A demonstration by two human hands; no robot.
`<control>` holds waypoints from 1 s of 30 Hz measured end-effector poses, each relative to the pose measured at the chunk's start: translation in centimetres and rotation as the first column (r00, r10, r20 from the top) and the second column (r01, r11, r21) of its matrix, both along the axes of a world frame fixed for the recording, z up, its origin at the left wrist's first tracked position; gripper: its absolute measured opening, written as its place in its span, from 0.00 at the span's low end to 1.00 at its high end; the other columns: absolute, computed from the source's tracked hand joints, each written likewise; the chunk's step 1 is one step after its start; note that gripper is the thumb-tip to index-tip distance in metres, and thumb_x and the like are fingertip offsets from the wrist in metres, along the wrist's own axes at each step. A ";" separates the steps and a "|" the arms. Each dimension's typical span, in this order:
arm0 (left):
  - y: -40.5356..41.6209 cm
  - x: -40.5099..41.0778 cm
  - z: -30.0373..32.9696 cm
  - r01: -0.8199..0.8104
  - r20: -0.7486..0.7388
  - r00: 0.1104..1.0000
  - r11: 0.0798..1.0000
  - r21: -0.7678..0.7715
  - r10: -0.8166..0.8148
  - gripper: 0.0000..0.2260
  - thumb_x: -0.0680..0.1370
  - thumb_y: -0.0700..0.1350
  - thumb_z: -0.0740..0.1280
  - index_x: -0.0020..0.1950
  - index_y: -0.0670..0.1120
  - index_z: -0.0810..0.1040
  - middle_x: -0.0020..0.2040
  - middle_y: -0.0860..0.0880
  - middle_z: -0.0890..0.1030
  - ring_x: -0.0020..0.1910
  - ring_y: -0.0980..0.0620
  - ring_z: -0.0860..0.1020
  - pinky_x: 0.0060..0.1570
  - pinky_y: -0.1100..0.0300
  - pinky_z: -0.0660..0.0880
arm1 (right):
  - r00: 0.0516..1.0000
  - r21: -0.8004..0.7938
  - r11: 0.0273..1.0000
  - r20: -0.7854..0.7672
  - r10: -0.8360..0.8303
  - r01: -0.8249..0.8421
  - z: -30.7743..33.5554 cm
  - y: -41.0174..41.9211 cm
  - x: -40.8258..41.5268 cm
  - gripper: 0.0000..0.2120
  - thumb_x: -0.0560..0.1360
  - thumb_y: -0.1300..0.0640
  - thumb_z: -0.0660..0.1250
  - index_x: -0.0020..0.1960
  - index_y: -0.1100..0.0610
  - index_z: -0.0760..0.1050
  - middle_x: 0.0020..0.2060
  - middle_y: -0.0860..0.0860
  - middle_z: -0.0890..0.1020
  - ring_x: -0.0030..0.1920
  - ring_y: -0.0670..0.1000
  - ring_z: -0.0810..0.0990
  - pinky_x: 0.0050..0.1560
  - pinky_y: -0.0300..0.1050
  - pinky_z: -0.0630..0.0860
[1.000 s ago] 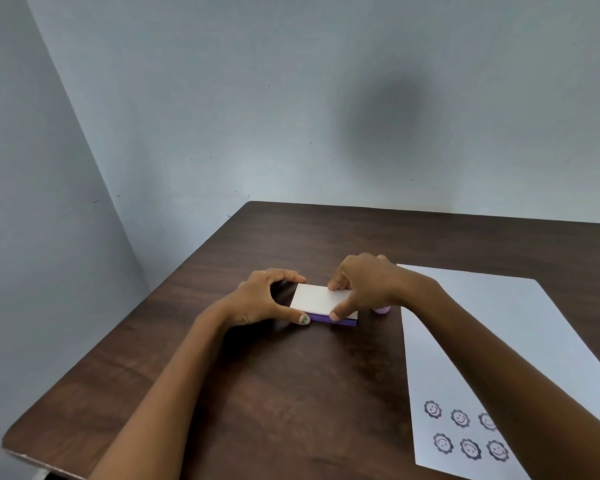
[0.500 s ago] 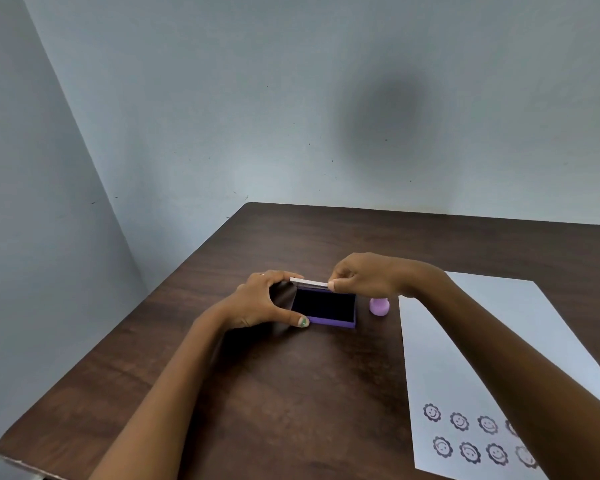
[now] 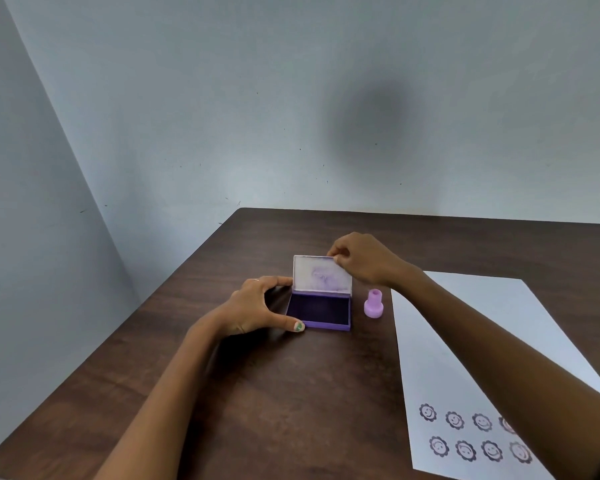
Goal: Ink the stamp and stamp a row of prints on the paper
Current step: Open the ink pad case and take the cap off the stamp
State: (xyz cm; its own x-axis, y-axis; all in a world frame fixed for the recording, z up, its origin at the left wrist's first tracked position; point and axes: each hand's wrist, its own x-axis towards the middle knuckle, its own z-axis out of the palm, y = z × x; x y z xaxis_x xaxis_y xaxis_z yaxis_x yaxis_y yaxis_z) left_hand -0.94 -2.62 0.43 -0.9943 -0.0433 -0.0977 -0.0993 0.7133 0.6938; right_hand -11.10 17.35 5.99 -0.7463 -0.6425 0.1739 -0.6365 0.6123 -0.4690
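One ink pad [image 3: 321, 311], one stamp [image 3: 373, 304], one paper [image 3: 465, 323], eight visible prints [image 3: 455, 420].

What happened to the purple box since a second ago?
The right hand, pinching the lid by its top edge, swung it up from shut to standing open, so the dark ink pad shows. The left hand kept gripping the ink pad's side. The stamp and the printed paper stayed put.

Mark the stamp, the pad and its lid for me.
stamp [image 3: 373, 308]: head view, on its wide lower part.
pad [image 3: 321, 311]: head view, on the dark ink surface.
lid [image 3: 321, 276]: head view, on its stained inner face.
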 end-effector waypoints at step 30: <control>0.4 0.6 0.6 0.038 -0.007 0.999 0.997 -0.066 -0.039 0.41 0.59 0.64 0.76 0.70 0.60 0.66 0.71 0.54 0.67 0.70 0.51 0.64 0.70 0.46 0.63 | 0.980 0.040 0.997 0.191 0.059 -0.067 1.7 1.2 1.0 0.12 0.78 0.55 0.59 0.43 0.58 0.78 0.39 0.46 0.77 0.39 0.47 0.73 0.41 0.41 0.68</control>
State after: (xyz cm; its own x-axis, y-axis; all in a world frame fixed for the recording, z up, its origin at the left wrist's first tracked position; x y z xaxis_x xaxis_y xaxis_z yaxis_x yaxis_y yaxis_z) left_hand -0.37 -2.25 1.01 -0.9961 -0.0109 -0.0880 -0.0654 0.7608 0.6457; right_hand -10.12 18.56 7.64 -0.7206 -0.6934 0.0023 -0.5765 0.5973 -0.5575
